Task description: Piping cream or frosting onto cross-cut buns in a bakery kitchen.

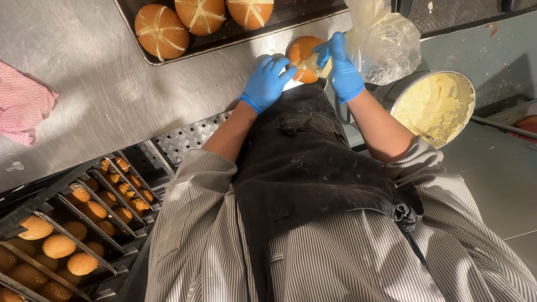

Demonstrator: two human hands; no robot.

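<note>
Pink cloth (22,106) lies crumpled at the far left of the steel worktop (112,84), and below it a rack of trays (72,235) holds rows of plain golden buns. Further along, at the top edge, a dark baking tray (224,36) carries three buns scored with pale crosses. Just right of that tray, near the middle of my view, sits the bun (304,56) I am working on, resting at the edge of the worktop in front of my black apron (302,162). My left hand (267,84), in a blue glove, has its fingers curled against the near side of this bun, steadying it. My right hand (342,70), also gloved in blue, is closed around the neck of a clear piping bag (383,39) smeared with cream, thumb and fingers squeezing it, with the tip meeting the bun where a pale dab of cream shows. The bag's loose upper part bulges up and to the right of my hand. Beyond my right forearm stands a round metal tub (436,106) filled with pale yellow cream, close beside the bag but apart from the bun. My striped sleeves fill the bottom of the view.
</note>
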